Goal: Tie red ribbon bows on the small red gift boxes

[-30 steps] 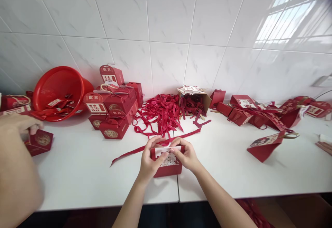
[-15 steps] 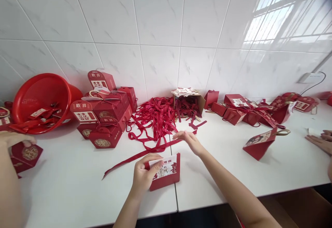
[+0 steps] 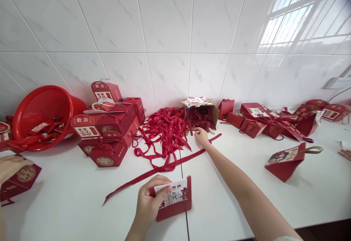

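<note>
My left hand [image 3: 153, 199] grips a small red box [image 3: 175, 201] with a white printed card on its face, near the table's front. My right hand [image 3: 202, 137] reaches to the open cardboard box [image 3: 214, 113] of short dark red ribbon strips, its fingers bent at a strip near the opening; whether they pinch it is unclear. A long red ribbon [image 3: 131, 181] lies diagonally across the table, passing by my right wrist. The heap of red ribbons [image 3: 167, 127] is left of the cardboard box. Printed cards [image 3: 196, 101] lie on top of that box.
Red gift boxes [image 3: 109, 122] are stacked at the left, beside a tilted red basin [image 3: 44, 117]. More boxes [image 3: 253, 124] lie at the right, with a looped box [image 3: 286, 160] nearer. Another person's hand [image 3: 11, 166] holds a box at far left; fingers [image 3: 345, 153] show at far right.
My right hand has moved forward from above the long ribbon to the cardboard box's opening. My left hand still holds the red box. The view has shifted slightly.
</note>
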Demonstrator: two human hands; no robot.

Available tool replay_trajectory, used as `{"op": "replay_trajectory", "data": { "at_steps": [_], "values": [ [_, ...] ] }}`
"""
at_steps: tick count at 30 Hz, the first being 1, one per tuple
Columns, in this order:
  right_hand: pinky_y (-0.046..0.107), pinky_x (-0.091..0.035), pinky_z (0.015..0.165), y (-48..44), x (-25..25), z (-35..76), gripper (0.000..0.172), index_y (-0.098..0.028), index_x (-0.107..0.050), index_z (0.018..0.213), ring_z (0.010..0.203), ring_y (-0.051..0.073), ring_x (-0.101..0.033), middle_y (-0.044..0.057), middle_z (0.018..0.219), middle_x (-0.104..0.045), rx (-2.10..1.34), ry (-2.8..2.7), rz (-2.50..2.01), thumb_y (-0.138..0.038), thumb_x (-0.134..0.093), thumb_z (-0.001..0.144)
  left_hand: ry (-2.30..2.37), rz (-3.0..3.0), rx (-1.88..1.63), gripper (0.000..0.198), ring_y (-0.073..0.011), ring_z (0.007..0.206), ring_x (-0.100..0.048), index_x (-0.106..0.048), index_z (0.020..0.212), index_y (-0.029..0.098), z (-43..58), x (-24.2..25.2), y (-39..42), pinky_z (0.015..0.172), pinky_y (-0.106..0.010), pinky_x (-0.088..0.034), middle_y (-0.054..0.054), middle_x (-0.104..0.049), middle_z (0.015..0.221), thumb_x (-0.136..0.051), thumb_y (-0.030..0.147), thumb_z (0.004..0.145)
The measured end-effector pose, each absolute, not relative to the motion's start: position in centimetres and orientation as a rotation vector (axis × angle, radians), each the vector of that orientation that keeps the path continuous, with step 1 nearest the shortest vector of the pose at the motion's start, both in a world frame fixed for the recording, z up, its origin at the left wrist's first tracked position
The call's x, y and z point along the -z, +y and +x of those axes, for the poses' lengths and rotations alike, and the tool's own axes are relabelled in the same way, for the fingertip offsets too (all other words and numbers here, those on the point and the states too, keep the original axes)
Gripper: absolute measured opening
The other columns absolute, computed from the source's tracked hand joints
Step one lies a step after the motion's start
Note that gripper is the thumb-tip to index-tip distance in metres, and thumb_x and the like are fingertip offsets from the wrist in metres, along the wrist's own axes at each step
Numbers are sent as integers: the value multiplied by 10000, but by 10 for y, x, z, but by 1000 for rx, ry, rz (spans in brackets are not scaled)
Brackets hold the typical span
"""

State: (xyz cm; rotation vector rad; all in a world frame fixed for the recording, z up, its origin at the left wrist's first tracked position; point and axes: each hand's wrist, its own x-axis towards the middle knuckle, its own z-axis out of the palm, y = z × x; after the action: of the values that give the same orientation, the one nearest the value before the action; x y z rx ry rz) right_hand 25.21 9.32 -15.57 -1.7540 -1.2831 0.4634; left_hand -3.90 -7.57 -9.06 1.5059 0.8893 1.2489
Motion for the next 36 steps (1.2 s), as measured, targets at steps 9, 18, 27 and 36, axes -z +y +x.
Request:
{"op": "replay_trajectory", "data": {
  "at_steps": [9, 18, 27, 36],
  "values": [
    [400, -522, 815, 132, 159, 236, 309, -150, -549, 1163, 963, 197, -605, 82, 1144, -588, -461, -1267, -1977, -315, -553, 902, 915, 1463, -1261, 88, -197, 685, -614, -713, 648, 200, -35, 85, -78, 620, -282, -495, -42, -662, 697, -728, 272, 697],
    [396, -520, 820, 104, 142, 247, 293, -156, -557, 1152, 969, 195, -602, 80, 1146, -588, -377, -1395, -1995, -315, -546, 906, 907, 1468, -1243, 64, -182, 702, -620, -715, 676, 193, -38, 90, -77, 622, -255, -494, -38, -659, 725, -713, 243, 717],
    [323, -477, 767, -21, 124, 265, 339, -152, -600, 1085, 868, 187, -586, 85, 972, -605, -347, -1764, -1851, -40, -543, 769, 869, 1486, -1205, 60, -182, 718, -626, -715, 685, 189, -41, 93, -72, 628, -249, -513, -40, -665, 750, -729, 243, 707],
    [288, -473, 731, -53, 112, 235, 156, -201, -688, 914, 822, 173, -589, 76, 943, -606, -553, -2000, -1693, -207, -554, 835, 864, 1443, -1215, 68, -185, 733, -627, -708, 692, 189, -40, 96, -73, 644, -262, -520, -37, -663, 773, -736, 250, 703]
  ]
}}
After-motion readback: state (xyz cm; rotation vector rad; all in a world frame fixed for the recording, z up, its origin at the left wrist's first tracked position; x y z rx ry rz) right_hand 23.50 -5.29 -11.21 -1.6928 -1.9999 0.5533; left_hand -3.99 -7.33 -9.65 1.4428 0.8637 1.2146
